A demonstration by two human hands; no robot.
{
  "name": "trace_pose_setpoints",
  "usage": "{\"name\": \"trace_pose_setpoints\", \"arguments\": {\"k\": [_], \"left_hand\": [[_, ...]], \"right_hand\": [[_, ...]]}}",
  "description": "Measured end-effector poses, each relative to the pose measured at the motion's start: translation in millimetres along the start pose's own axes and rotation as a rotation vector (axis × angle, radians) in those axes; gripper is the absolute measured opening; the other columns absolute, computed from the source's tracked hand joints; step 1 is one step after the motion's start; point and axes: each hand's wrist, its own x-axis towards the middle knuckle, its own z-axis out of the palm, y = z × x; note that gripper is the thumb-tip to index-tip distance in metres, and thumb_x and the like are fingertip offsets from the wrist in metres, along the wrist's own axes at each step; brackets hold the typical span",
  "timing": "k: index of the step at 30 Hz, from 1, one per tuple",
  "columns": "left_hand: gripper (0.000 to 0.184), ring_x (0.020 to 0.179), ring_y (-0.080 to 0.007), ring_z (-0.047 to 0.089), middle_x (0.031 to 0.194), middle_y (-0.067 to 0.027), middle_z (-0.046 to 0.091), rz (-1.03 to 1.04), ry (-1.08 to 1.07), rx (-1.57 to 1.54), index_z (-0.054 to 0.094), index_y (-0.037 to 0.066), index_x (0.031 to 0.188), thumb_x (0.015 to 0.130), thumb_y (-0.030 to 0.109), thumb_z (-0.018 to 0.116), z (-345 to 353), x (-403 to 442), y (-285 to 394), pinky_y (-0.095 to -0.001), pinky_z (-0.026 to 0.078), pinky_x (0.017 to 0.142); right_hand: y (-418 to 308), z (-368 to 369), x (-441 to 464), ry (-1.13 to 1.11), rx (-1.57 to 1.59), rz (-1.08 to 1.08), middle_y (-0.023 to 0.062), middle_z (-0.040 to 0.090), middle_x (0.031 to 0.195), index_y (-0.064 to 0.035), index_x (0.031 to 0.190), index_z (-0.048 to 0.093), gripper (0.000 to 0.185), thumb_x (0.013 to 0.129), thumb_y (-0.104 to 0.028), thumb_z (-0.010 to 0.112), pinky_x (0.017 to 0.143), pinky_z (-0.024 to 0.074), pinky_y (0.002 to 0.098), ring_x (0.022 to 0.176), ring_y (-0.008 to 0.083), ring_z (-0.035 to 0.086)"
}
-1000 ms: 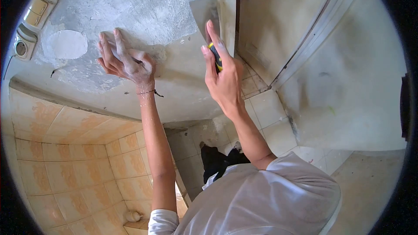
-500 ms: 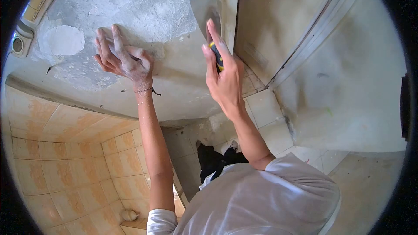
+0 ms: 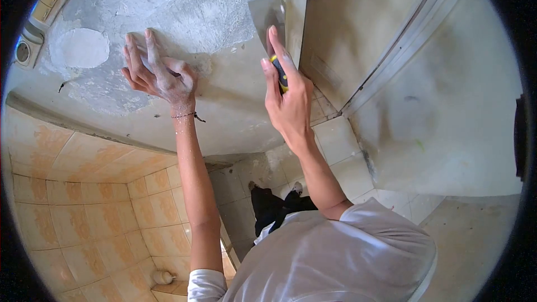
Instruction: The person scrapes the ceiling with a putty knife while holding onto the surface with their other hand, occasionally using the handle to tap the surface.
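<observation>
My right hand [image 3: 291, 92] is wrapped round the black and yellow handle of a putty knife [image 3: 268, 19], its index finger stretched along the metal blade. The wide end of the blade lies at the wall [image 3: 240, 112], near the door frame; whether it touches cannot be told. My left hand [image 3: 159, 75], dusted with white powder, rests against the wall with its fingers spread. Around it the wall surface is a rough grey patch [image 3: 168, 0] with paint gone. A round white spot [image 3: 84, 48] lies to the left of that hand.
Wall switches [image 3: 47, 3] and a socket [image 3: 23, 52] are at the upper left. A door [image 3: 358, 28] and its frame stand to the right. Orange-patterned tiles [image 3: 72, 218] cover the lower left wall. Pale floor tiles [image 3: 338, 140] lie below.
The putty knife and my right hand have shifted slightly right and down. My left hand has stayed in nearly the same place on the wall.
</observation>
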Motion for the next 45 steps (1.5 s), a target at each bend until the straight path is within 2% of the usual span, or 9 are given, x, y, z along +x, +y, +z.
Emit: {"name": "trace_pose_setpoints", "arguments": {"k": [12,18,23,26,31,36,42,44,45], "left_hand": [[0.059,0.144,-0.03,0.036,0.153,-0.0141,0.046,-0.023,-0.018,-0.002,0.059,0.015,0.141,0.086,0.028,0.041,-1,0,0,-0.0474,0.008,0.121],[0.059,0.144,-0.029,0.037,0.153,-0.0147,0.045,-0.02,-0.007,-0.019,0.059,0.015,0.141,0.086,0.029,0.04,1,-1,-2,-0.0471,0.008,0.121],[0.059,0.144,-0.0292,0.037,0.153,-0.0144,0.045,-0.019,-0.008,0.0,0.059,0.015,0.141,0.087,0.03,0.039,-1,0,1,-0.0473,0.009,0.121],[0.058,0.144,-0.0294,0.037,0.153,-0.0144,0.046,-0.021,0.001,-0.011,0.059,0.016,0.141,0.089,0.03,0.039,0,2,-2,-0.0471,0.009,0.121],[0.058,0.144,-0.0294,0.037,0.152,-0.0146,0.046,-0.03,-0.013,0.005,0.059,0.016,0.141,0.088,0.03,0.04,-1,0,-2,-0.0468,0.008,0.122],[0.061,0.144,-0.0288,0.037,0.153,-0.014,0.046,-0.02,-0.013,-0.023,0.059,0.017,0.14,0.082,0.024,0.042,-2,0,-2,-0.0461,0.007,0.122],[0.062,0.144,-0.0287,0.036,0.153,-0.0142,0.046,-0.017,-0.012,-0.023,0.057,0.017,0.142,0.083,0.024,0.042,-2,1,0,-0.0462,0.007,0.122],[0.062,0.144,-0.0291,0.037,0.153,-0.0143,0.046,-0.019,-0.022,-0.019,0.058,0.017,0.142,0.083,0.024,0.042,-2,0,-2,-0.0463,0.007,0.122],[0.061,0.144,-0.0294,0.037,0.153,-0.0144,0.045,-0.023,-0.026,-0.008,0.058,0.017,0.142,0.083,0.025,0.042,-1,0,-2,-0.0464,0.007,0.122]], "right_hand": [[-15,-5,19,-0.061,-0.073,0.11,0.0124,0.061,0.139,-0.0118,0.151,0.046,0.047,0.104,-0.016,0.053,0.073,0.0527,0.0324,0.069,0.0166,0.056],[-7,2,1,0.0,-0.033,0.021,0.0122,0.06,0.139,-0.0141,0.151,0.046,0.047,0.105,-0.019,0.053,0.052,0.0396,0.0232,0.053,0.0082,0.038],[-10,1,6,-0.033,-0.049,0.069,0.0167,0.071,0.11,-0.0138,0.15,0.048,0.046,0.105,-0.02,0.054,0.053,0.0401,0.0261,0.055,0.0104,0.038],[-6,4,7,0.065,0.017,-0.075,0.0167,0.071,0.107,-0.0137,0.15,0.048,0.046,0.105,-0.021,0.053,0.054,0.0412,0.0283,0.056,0.0117,0.04],[-10,2,5,0.021,-0.054,-0.042,0.0098,0.067,0.132,-0.0138,0.15,0.047,0.046,0.105,-0.02,0.053,0.055,0.0433,0.0292,0.056,0.011,0.044],[-17,-4,10,-0.069,-0.066,0.107,0.0121,0.067,0.131,-0.0153,0.15,0.048,0.046,0.104,-0.019,0.054,0.059,0.046,0.0278,0.061,0.0101,0.047],[-1,3,5,0.065,0.015,-0.043,0.0141,0.065,0.133,-0.0155,0.15,0.048,0.046,0.104,-0.02,0.055,0.065,0.0484,0.0263,0.068,0.0099,0.055],[-7,2,11,0.045,0.005,-0.05,0.0179,0.061,0.133,-0.0158,0.151,0.046,0.048,0.103,-0.02,0.053,0.061,0.0534,0.0338,0.073,0.029,0.073],[-6,0,8,0.044,0.004,-0.049,0.0179,0.061,0.133,-0.0158,0.151,0.046,0.048,0.103,-0.02,0.053,0.061,0.0534,0.0338,0.073,0.029,0.073]]}}
